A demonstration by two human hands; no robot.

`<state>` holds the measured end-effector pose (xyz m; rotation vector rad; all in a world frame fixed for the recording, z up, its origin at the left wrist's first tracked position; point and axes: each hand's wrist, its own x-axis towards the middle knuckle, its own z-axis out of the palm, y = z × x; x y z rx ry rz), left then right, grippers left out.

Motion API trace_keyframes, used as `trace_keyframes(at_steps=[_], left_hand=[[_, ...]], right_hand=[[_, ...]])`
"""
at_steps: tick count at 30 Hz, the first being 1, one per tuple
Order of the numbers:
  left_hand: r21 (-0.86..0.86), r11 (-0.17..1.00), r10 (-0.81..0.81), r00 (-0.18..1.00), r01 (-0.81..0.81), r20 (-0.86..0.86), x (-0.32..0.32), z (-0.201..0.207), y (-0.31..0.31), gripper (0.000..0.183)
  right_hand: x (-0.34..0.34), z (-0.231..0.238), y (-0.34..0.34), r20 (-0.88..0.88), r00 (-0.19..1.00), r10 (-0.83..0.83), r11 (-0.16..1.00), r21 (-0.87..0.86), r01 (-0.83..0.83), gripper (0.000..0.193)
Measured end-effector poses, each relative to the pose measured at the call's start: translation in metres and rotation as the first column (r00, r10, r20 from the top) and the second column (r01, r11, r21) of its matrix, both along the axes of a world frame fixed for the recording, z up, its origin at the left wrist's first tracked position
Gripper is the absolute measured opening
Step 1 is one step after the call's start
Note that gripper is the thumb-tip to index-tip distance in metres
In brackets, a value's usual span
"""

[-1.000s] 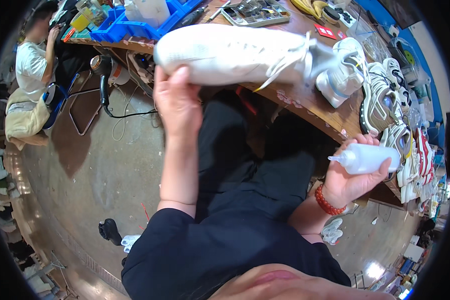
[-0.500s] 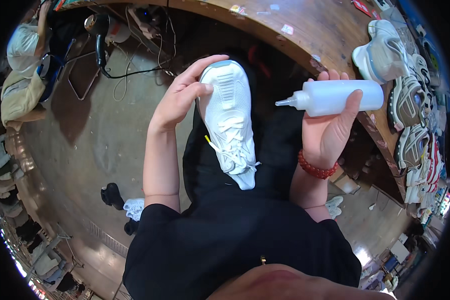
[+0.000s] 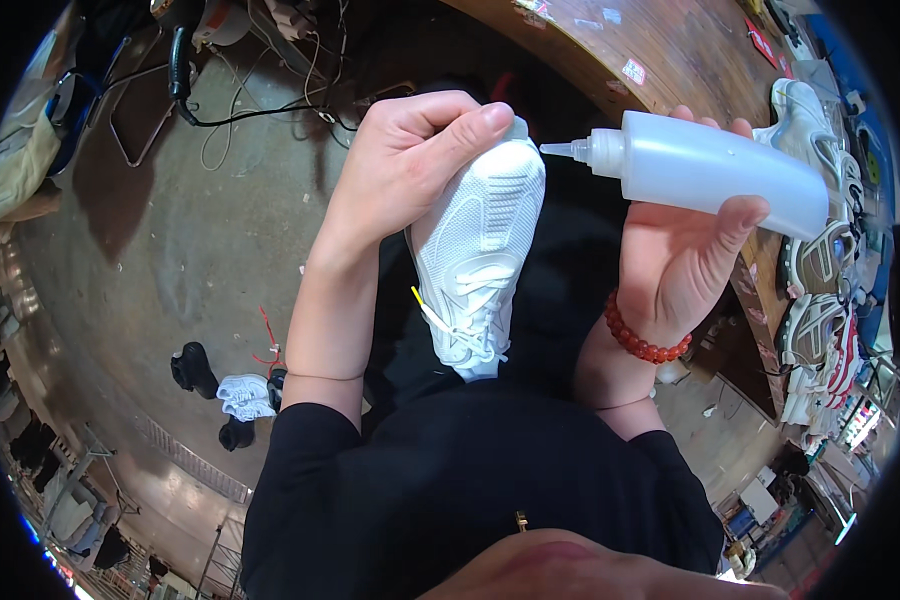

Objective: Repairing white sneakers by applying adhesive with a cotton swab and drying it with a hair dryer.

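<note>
A white mesh sneaker (image 3: pixel 475 265) with loose white laces lies over my lap, its toe pointing away from me. My left hand (image 3: pixel 405 165) is closed around the toe, thumb pressed near the tip of the sole edge. A yellow lace tip (image 3: pixel 417 297) sticks out at the shoe's left side. In my right hand (image 3: pixel 675 240), fingers behind and thumb in front, is a translucent squeeze bottle (image 3: pixel 725 170) lying nearly level. Its narrow nozzle points left, close to the right side of the toe; whether it touches cannot be made out.
A wooden table (image 3: pixel 660 50) curves along the far right, with several sneakers (image 3: pixel 810 260) lined up at its edge. A hair dryer (image 3: pixel 178 60) with a black cord is at the upper left. Black and white shoes (image 3: pixel 245 395) stand on the floor (image 3: pixel 190 260) at left.
My left hand has slid over the toe, its thumb now at the tip. The bottle has come up closer, its nozzle nearer the toe. The sneaker has shifted slightly right.
</note>
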<state>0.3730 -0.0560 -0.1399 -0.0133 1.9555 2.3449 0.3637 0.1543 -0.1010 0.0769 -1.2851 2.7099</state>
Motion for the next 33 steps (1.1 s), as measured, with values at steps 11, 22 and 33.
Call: trace_keyframes(at_steps=[11, 22, 33], left_hand=[[0.098, 0.991, -0.097, 0.994, 0.092, 0.048, 0.000, 0.008, 0.000, 0.030], [0.102, 0.989, -0.115, 0.992, 0.109, 0.049, -0.003, 0.007, 0.008, 0.031], [0.115, 0.989, -0.095, 0.994, 0.090, 0.043, -0.003, 0.006, 0.013, 0.032]], right_hand=[[-0.014, 0.005, -0.005, -0.040, 0.993, 0.108, 0.988, 0.117, -0.103, 0.076], [-0.025, 0.006, 0.002, -0.039, 0.990, 0.137, 0.973, 0.192, -0.128, 0.069], [-0.027, 0.002, 0.006, -0.042, 0.995, 0.086, 0.982, 0.174, -0.078, 0.062]])
